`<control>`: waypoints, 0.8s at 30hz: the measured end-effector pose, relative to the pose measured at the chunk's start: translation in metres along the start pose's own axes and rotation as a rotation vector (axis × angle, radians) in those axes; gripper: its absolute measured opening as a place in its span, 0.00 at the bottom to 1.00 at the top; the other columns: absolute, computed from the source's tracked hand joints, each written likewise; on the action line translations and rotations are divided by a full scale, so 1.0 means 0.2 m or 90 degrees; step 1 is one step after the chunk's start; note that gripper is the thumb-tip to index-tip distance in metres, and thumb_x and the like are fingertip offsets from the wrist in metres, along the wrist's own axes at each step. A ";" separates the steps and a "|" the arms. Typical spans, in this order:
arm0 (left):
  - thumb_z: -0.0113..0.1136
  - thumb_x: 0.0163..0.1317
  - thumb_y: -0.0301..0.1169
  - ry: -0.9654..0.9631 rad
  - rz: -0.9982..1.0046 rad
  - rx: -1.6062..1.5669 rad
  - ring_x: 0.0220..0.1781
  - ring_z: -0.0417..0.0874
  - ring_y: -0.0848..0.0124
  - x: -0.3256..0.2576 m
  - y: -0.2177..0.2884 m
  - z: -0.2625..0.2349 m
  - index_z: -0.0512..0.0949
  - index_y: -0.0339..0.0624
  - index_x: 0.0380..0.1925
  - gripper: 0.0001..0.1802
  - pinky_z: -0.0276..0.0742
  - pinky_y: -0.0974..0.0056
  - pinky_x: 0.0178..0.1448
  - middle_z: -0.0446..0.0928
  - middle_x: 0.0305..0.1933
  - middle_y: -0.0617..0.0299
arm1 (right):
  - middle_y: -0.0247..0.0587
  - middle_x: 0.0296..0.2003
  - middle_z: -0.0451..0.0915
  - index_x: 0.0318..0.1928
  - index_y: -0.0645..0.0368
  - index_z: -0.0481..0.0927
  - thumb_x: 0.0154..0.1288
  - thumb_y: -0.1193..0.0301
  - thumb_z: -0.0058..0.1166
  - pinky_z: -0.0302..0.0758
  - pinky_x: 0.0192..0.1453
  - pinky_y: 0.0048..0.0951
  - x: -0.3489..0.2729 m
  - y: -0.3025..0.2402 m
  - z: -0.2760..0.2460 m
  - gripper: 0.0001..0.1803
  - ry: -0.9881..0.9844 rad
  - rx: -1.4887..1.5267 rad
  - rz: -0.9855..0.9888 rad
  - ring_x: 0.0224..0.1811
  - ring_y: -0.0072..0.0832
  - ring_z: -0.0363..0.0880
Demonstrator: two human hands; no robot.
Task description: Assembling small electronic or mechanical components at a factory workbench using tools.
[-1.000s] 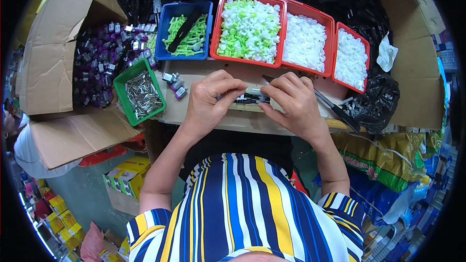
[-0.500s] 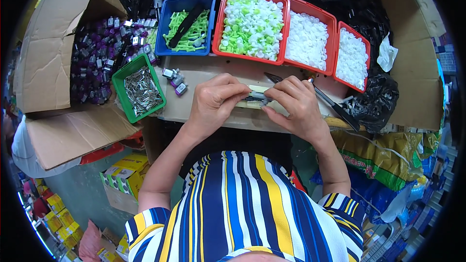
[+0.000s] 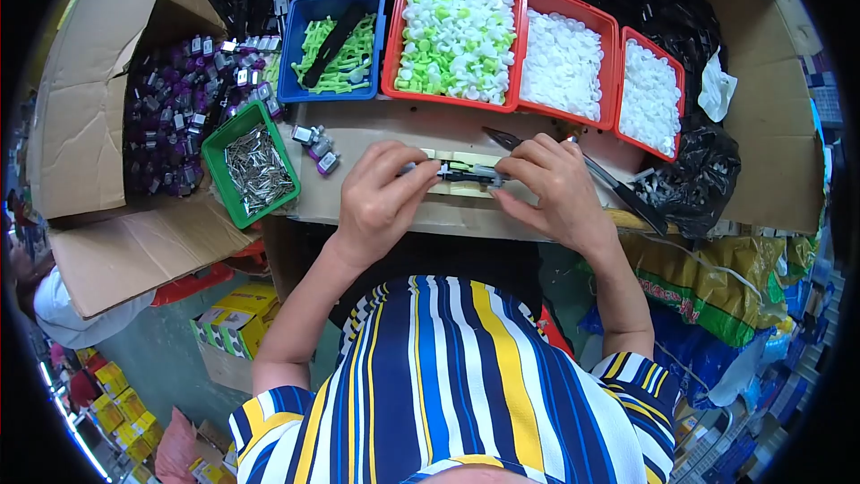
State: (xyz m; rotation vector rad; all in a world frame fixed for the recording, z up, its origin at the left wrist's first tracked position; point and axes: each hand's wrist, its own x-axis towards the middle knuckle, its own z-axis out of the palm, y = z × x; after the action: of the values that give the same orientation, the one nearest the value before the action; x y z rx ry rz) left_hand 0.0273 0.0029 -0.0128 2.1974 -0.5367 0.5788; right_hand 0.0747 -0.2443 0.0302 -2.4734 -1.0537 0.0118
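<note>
Between my hands on the cardboard worktop lies a slim black, grey and light-green part (image 3: 468, 172), set in a pale yellow holder (image 3: 445, 155). My left hand (image 3: 381, 202) pinches at its left end. A bit of grey shows between those fingers, too covered to name. At the other end my right hand (image 3: 560, 193) has thumb and forefinger closed on the slim part's grey tip. Just beyond the right fingers lies a dark pointed tool with long handles (image 3: 618, 186). A few purple pieces with metal ends (image 3: 321, 151) lie left of my left hand.
A green tray of metal pins (image 3: 260, 170), a blue tray of light-green parts (image 3: 333, 45) and red trays of white and green caps (image 3: 457, 36), (image 3: 564, 63), (image 3: 649, 94) line the worktop. Open cardboard boxes (image 3: 85, 116) flank it. A black bag (image 3: 703, 179) sits right.
My hands have drawn slightly apart, the left moving left and the right moving right. More of the slim part and pale holder shows between them.
</note>
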 end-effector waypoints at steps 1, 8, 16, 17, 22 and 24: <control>0.70 0.49 0.21 -0.006 0.042 0.057 0.45 0.81 0.56 -0.03 0.00 0.00 0.84 0.39 0.41 0.16 0.78 0.56 0.45 0.80 0.42 0.56 | 0.37 0.38 0.78 0.40 0.58 0.83 0.54 0.68 0.68 0.66 0.45 0.37 0.00 0.00 0.00 0.14 -0.017 0.000 0.002 0.43 0.33 0.76; 0.74 0.48 0.27 -0.037 0.107 0.145 0.50 0.79 0.58 -0.11 -0.02 0.07 0.85 0.42 0.40 0.16 0.78 0.56 0.48 0.80 0.46 0.58 | 0.38 0.37 0.78 0.39 0.59 0.83 0.54 0.67 0.68 0.66 0.46 0.37 0.02 0.00 -0.01 0.13 -0.058 0.002 0.001 0.44 0.34 0.76; 0.74 0.49 0.29 -0.046 0.105 0.146 0.50 0.78 0.60 -0.12 -0.04 0.09 0.85 0.44 0.41 0.17 0.73 0.57 0.47 0.79 0.47 0.60 | 0.38 0.38 0.77 0.40 0.59 0.83 0.55 0.69 0.68 0.67 0.45 0.36 0.06 -0.02 0.02 0.13 -0.055 0.003 -0.009 0.43 0.34 0.76; 0.74 0.49 0.29 -0.046 0.105 0.146 0.50 0.78 0.60 -0.13 -0.04 0.09 0.85 0.44 0.41 0.17 0.73 0.57 0.47 0.79 0.47 0.60 | 0.38 0.38 0.77 0.40 0.59 0.83 0.55 0.69 0.68 0.67 0.44 0.36 0.06 -0.02 0.02 0.13 -0.048 0.005 -0.011 0.43 0.34 0.76; 0.74 0.49 0.29 -0.037 0.101 0.148 0.51 0.78 0.60 -0.13 -0.04 0.10 0.85 0.44 0.41 0.17 0.73 0.57 0.47 0.79 0.47 0.60 | 0.38 0.39 0.77 0.41 0.59 0.82 0.55 0.70 0.68 0.67 0.44 0.36 0.05 -0.01 0.05 0.13 -0.032 -0.001 -0.013 0.42 0.34 0.76; 0.74 0.49 0.29 -0.040 0.099 0.148 0.51 0.78 0.60 -0.13 -0.04 0.10 0.85 0.44 0.41 0.17 0.73 0.57 0.47 0.79 0.47 0.60 | 0.38 0.39 0.77 0.41 0.58 0.82 0.54 0.71 0.68 0.68 0.44 0.36 0.03 -0.01 0.07 0.13 -0.024 -0.002 -0.013 0.42 0.35 0.77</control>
State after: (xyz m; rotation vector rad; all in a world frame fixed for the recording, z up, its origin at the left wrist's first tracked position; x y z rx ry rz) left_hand 0.0143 -0.0026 -0.0433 2.4146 -0.7082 0.6849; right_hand 0.0761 -0.2337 0.0200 -2.4730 -1.0959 0.0502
